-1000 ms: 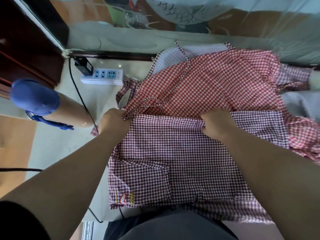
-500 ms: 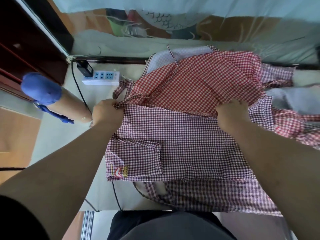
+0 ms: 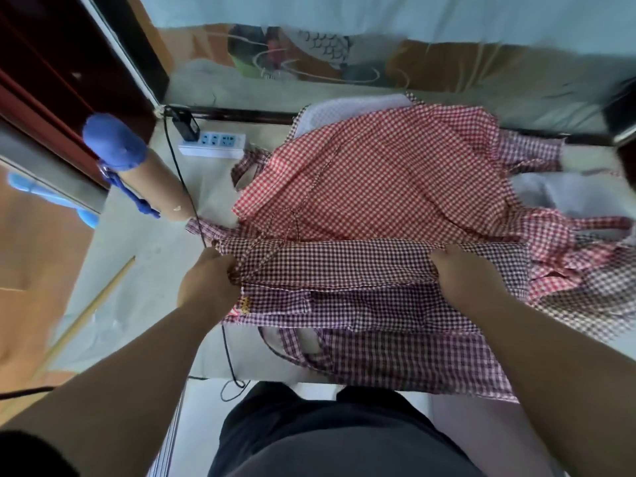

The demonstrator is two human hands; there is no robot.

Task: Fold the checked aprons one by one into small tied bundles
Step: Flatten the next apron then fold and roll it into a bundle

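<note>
My left hand [image 3: 206, 290] and right hand [image 3: 461, 273] each grip, fingers curled, one end of the maroon checked apron [image 3: 361, 266]. It is thin woven gingham, doubled into a long flat band along the near edge of the table [image 3: 151, 242]. A rumpled red checked apron [image 3: 395, 187] lies toward the far edge. A white plastic power strip [image 3: 213, 144] and a blue-capped cardboard tube [image 3: 155, 180] are near the far left corner.

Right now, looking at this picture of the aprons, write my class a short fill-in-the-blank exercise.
The far apron is checked white and ____.
The left hand and right hand both grip the near apron, which looks ____ than the far one.
The cardboard tube wears a ____ cap.
Missing words: red; darker; blue.
</note>
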